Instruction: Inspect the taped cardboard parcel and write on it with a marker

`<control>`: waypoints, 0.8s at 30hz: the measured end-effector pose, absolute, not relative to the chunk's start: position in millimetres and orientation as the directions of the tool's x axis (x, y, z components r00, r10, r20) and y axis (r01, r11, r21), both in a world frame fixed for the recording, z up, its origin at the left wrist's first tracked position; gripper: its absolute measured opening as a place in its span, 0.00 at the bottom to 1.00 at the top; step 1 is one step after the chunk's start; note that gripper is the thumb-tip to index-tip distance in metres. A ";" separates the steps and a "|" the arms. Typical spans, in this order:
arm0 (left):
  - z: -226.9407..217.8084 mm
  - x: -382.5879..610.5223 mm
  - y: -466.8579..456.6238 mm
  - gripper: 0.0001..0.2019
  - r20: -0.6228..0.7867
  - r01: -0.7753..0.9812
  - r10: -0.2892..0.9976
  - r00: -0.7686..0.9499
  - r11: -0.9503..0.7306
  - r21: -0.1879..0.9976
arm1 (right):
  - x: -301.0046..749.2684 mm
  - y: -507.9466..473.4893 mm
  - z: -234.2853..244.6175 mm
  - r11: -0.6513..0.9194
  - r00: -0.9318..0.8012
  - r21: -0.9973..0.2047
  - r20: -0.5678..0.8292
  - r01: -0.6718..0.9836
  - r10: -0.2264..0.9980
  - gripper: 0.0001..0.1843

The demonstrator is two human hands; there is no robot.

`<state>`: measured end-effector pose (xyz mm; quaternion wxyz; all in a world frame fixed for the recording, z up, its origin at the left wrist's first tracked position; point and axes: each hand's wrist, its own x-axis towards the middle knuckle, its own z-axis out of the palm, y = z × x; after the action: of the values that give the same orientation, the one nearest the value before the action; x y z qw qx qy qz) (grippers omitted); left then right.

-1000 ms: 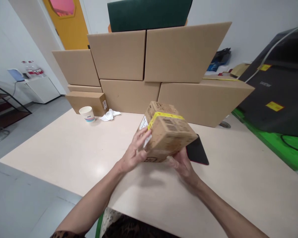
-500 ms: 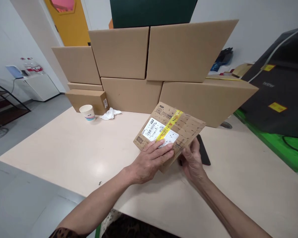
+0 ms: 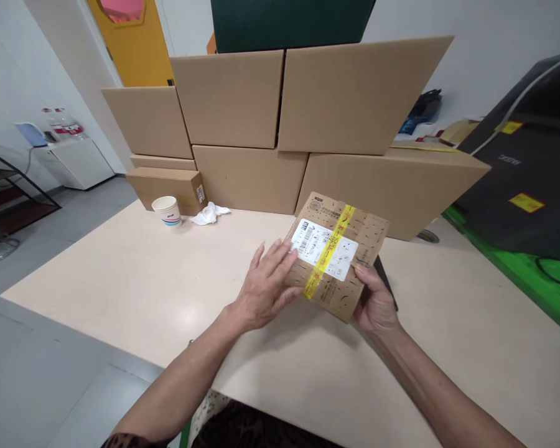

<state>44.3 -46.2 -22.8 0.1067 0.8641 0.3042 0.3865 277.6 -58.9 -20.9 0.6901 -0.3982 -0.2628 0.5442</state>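
Observation:
A small cardboard box (image 3: 373,239) with a white shipping label and a strip of yellow tape is held tilted above the table. My right hand (image 3: 377,302) grips its lower right corner, thumb on the printed face and fingers out of sight beneath. Against the left edge lies my left hand (image 3: 268,286), its fingers stretched out and the thumb close to the lower end of the tape. A dark flat object (image 3: 386,280) on the table is mostly hidden behind the box and my right hand.
Large cardboard boxes (image 3: 249,177) are stacked along the table's (image 3: 121,280) far side, a dark green box (image 3: 294,25) on top. A smaller carton (image 3: 165,186), a paper cup (image 3: 167,211) and crumpled tissue (image 3: 210,213) stand at the back left. A black covered object (image 3: 518,162) is at right.
The box has turned and its labelled face shows more squarely. My left hand has slid from that face to the left edge. My right thumb has come onto the face.

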 end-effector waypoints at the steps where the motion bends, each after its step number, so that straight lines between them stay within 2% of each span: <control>1: -20.8 42.2 -46.7 0.40 0.561 0.429 0.686 0.463 -0.728 0.535 | 279.0 -58.3 -20.4 0.069 0.258 -0.817 -0.100 -0.573 0.961 0.23; 4: -15.9 39.8 -49.7 0.46 0.377 0.211 0.839 0.392 -0.480 0.851 | 281.7 -57.5 -19.8 -0.005 0.209 -0.766 -0.182 -0.642 0.961 0.20; 6: -12.9 40.5 -50.5 0.50 0.264 0.034 0.875 0.407 -0.303 0.952 | 282.9 -57.4 -20.5 -0.062 0.161 -0.749 -0.222 -0.660 0.962 0.20; 9: -7.6 41.8 -48.2 0.53 0.086 -0.148 0.933 0.351 -0.035 0.988 | 284.4 -57.9 -22.3 -0.109 0.101 -0.755 -0.226 -0.647 0.969 0.21; 12: -2.7 42.0 -45.2 0.57 -0.059 -0.287 0.954 0.295 0.147 0.947 | 284.8 -60.2 -23.1 -0.075 0.075 -0.798 -0.150 -0.598 0.986 0.20; 15: -1.6 42.0 -45.2 0.57 0.002 -0.351 0.957 0.289 0.104 0.931 | 283.9 -63.1 -21.3 -0.015 0.054 -0.866 -0.049 -0.501 0.997 0.24; 19: -5.5 43.3 -46.4 0.55 0.241 -0.389 0.953 0.186 -0.154 0.908 | 282.8 -63.3 -21.4 0.059 0.062 -0.929 0.039 -0.366 0.997 0.29; 22: -6.6 43.7 -45.9 0.56 0.337 -0.375 0.931 0.142 -0.264 0.889 | 283.0 -59.6 -29.1 0.181 0.171 -0.952 0.141 -0.248 0.975 0.32; 24: -6.1 42.7 -45.2 0.49 0.347 -0.362 0.921 0.180 -0.266 0.894 | 283.6 -56.0 -35.7 0.262 0.313 -0.954 0.207 -0.147 0.927 0.36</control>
<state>42.7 -45.2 -6.1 0.5477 0.5386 0.2593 0.5854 283.6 -56.0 -35.7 0.6698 -0.4562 -0.4272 0.4009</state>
